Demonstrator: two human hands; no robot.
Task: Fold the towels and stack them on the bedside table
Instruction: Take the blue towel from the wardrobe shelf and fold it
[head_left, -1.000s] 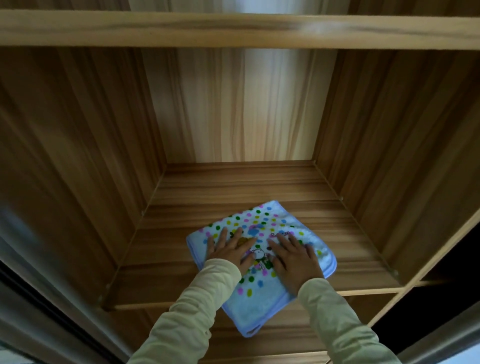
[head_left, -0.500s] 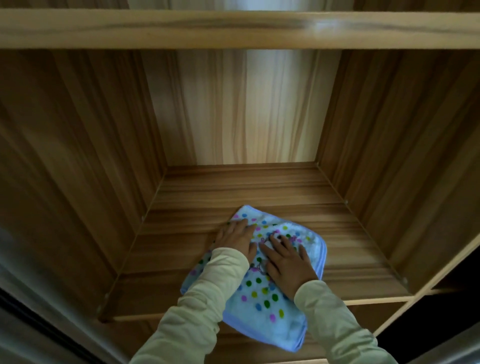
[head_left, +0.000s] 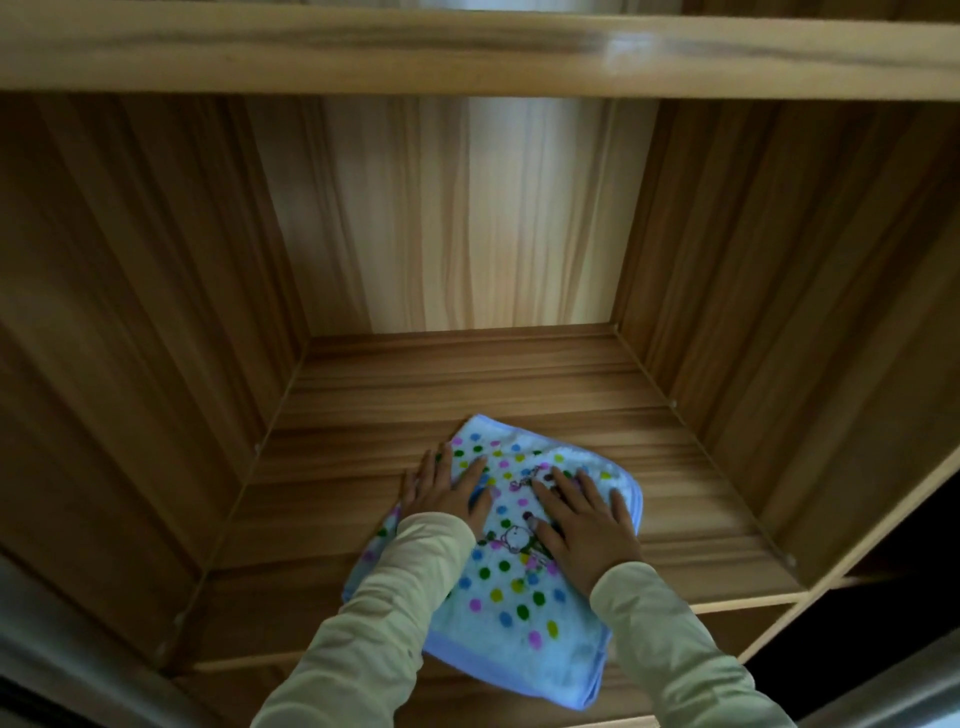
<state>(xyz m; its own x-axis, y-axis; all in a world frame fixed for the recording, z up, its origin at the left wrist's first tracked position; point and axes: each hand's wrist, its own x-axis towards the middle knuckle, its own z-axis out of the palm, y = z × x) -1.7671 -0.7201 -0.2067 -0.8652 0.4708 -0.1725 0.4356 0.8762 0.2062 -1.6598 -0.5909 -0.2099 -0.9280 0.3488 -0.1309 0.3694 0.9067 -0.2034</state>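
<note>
A folded light-blue towel (head_left: 511, 603) with coloured dots and a small cartoon print lies flat on a wooden shelf (head_left: 467, 379), its near corner hanging over the shelf's front edge. My left hand (head_left: 447, 491) presses flat on the towel's left edge, fingers spread, partly on the wood. My right hand (head_left: 584, 514) lies flat on the towel's right half, fingers apart. Both arms wear pale green sleeves. Neither hand grips the cloth.
The shelf sits inside a deep wooden compartment with a left wall (head_left: 140, 332), a right wall (head_left: 789, 291) and a back panel (head_left: 462, 218). A wooden board (head_left: 467, 52) spans overhead. A dark gap (head_left: 914, 561) opens at the right.
The towel has turned clockwise and slid a little to the right. My left hand moved from the towel's middle to its left edge; my right hand stayed pressing on it.
</note>
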